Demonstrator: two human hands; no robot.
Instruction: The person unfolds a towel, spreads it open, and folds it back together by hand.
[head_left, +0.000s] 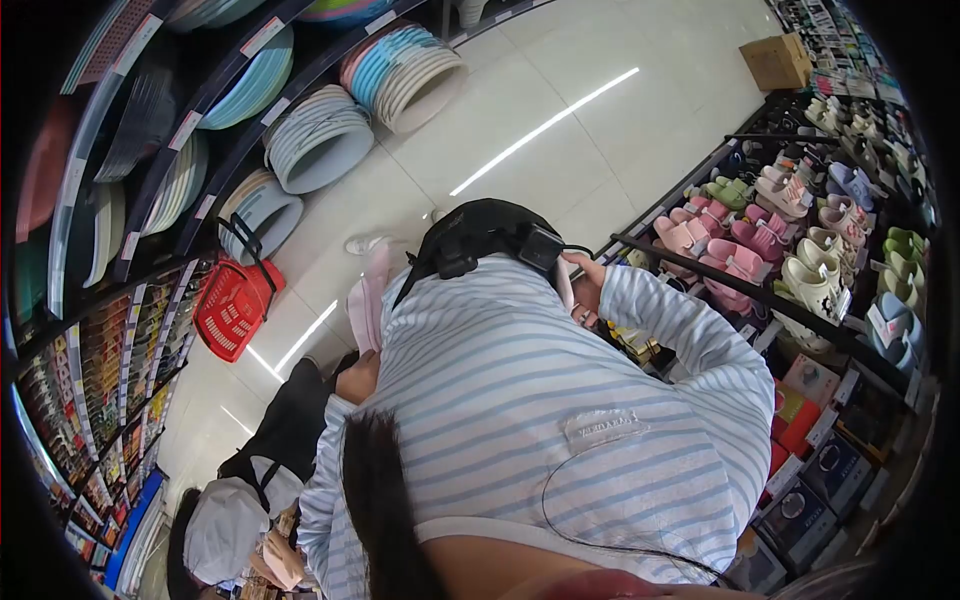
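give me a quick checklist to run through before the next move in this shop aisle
1. Left hand at the long pink item: ok, it appears to touch the near end.
2. Right hand grip: cannot tell, its fingers are partly hidden.
3. Room on the left: not ok, another person is close by.
4. Red basket contents: cannot tell, the inside doesn't show clearly.
5. Pink slippers on the right: ok, in plain view.

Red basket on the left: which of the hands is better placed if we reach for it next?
Likely the left hand: the red basket is on that side. The right hand is on the other side, beside the black bag.
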